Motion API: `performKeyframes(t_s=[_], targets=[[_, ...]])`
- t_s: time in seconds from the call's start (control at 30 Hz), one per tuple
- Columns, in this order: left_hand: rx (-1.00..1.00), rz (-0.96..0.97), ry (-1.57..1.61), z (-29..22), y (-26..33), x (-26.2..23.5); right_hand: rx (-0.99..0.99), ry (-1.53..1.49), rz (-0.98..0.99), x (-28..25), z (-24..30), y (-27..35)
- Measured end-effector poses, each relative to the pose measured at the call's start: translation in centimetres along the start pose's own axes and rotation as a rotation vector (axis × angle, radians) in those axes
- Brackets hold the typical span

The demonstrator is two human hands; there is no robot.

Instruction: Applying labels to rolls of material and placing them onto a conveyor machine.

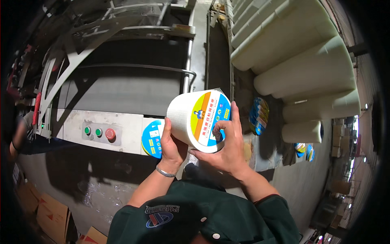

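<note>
Between your left hand [174, 149] and right hand [229, 154] is the white mesh tape roll [185, 116], the fingers of both gripping it, the right ones against its round label [208, 118]. Left of the roll, a pale control panel [132, 131] with green and red buttons edges the grey machine bed [130, 93]. Right of it lie big white rolls [288, 44]; well to its lower left, cardboard boxes [53, 217] sit on the floor [38, 171].

Between left hand [174, 150] and right hand [230, 151], a roll [183, 118] is being held, the button panel [99, 133] lying left, larger rolls [304, 67] right.
</note>
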State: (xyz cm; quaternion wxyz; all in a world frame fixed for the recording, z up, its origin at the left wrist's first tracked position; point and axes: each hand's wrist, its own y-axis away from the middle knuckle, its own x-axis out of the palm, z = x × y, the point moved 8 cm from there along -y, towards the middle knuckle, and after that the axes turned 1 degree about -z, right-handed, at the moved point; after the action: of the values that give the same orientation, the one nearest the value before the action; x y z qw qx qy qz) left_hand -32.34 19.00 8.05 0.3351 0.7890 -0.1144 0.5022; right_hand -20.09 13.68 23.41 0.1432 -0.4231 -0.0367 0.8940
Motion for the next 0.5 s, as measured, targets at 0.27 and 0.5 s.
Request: performKeyframes(t_s=[0.27, 0.5], targets=[[0.194, 0.056, -0.198, -12.5, -1.5, 0.8, -0.199, -0.156, -0.192, 3.5, 3.2, -11.1], [0.466, -0.159, -0.437, -21.4, 2.5, -5.9, -0.025, 0.142, -0.225, 12.7, -2.7, -30.2]])
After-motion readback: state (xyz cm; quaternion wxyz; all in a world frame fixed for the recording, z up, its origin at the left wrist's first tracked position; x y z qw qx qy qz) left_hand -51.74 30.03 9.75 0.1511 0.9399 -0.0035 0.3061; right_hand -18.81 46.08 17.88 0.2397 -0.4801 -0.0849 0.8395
